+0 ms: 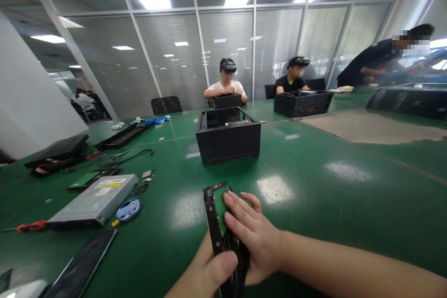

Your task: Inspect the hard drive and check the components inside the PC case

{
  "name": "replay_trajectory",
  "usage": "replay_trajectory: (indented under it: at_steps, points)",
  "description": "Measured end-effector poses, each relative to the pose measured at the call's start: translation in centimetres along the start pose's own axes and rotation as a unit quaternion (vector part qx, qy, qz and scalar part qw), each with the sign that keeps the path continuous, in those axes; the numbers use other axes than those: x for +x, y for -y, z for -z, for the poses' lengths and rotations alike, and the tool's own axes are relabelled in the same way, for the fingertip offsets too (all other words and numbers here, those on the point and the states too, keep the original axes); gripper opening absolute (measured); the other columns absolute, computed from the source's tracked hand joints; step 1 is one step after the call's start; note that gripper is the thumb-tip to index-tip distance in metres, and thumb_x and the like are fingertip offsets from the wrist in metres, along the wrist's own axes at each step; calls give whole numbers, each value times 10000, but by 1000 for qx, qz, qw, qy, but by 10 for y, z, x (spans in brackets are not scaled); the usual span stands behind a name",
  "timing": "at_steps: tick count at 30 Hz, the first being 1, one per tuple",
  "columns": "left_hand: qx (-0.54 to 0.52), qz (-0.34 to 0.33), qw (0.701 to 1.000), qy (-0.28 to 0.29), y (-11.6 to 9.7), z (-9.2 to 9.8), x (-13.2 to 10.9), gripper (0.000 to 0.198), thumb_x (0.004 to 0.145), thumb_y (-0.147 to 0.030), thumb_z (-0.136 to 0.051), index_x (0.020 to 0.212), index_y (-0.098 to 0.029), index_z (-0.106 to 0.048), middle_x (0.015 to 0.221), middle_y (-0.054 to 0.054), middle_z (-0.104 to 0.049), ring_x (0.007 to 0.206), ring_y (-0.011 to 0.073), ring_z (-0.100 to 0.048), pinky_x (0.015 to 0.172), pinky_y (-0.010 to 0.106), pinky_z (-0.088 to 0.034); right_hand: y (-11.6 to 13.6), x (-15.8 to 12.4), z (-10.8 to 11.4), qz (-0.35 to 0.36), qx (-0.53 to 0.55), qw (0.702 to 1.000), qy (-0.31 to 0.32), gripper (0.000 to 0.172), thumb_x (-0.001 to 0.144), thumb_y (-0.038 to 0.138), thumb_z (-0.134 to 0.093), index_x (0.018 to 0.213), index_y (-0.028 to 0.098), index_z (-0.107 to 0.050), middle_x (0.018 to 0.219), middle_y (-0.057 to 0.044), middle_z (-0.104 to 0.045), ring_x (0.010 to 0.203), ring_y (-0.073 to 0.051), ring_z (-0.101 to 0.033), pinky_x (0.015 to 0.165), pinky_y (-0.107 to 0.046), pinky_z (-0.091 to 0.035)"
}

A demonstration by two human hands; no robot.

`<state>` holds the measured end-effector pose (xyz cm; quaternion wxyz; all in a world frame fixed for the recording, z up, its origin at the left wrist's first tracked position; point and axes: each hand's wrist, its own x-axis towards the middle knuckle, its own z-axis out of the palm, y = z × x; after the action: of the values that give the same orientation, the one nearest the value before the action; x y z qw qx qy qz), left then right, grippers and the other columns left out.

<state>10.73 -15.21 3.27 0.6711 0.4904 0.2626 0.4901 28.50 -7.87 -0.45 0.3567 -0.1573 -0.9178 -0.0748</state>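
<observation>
A hard drive [220, 206], its green circuit board facing up and screw holes along its black side, is held above the near part of the table. My left hand [209, 267] is closed around its lower end, thumb across the near edge. My right hand [256, 233] is closed against the other side, with fingertips pressed on the green board. A black cable-like bundle [234, 253] lies along the drive between my hands; part of it is hidden by my fingers. Beyond them stands an open black computer case [228, 142] on the table.
On the left lie an optical drive [94, 200], a screwdriver [33, 226], a blue round object [128, 210], a phone [84, 263] and loose cables [118, 160]. Several people work across the green table [307, 186], two behind other black cases [302, 104].
</observation>
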Motion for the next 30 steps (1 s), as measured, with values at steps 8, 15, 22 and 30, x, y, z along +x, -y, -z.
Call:
replay_trajectory:
  at_steps: [8,15,22,30]
  points:
    - [624,-83,726,-279,-22,33,31,1062,702,-461,-733,1561,-310,-126,1451,138,-382,1327,376,-392,1102,563,-306,-24,4,2,-49,110,992,31,1038,860,544,-558,1553,152,108,1591,-237,-210,1463,-293,-268,1144,-523,-156]
    - [790,33,488,-370,-33,70,39,987,716,-536,-660,1551,-323,-178,1445,167,-363,1216,417,-437,953,574,-384,-30,1,1,-150,169,974,24,925,896,294,-534,1554,234,113,1546,-187,-355,1312,-246,-499,1107,-521,-233]
    - [780,109,489,-374,-22,101,45,985,712,-658,-585,1544,-290,-207,1441,191,-383,1217,421,-431,929,569,-393,-29,-3,-4,-168,182,968,39,892,888,253,-541,1561,276,45,1474,-139,-471,1240,-225,-556,1114,-525,-216]
    - [757,164,501,-386,-19,116,47,977,715,-700,-534,1538,-268,-236,1448,221,-384,1238,440,-427,936,588,-386,-32,-3,-6,-185,185,964,46,862,844,177,-529,1557,288,-57,1424,-118,-521,1220,-220,-566,1103,-526,-243]
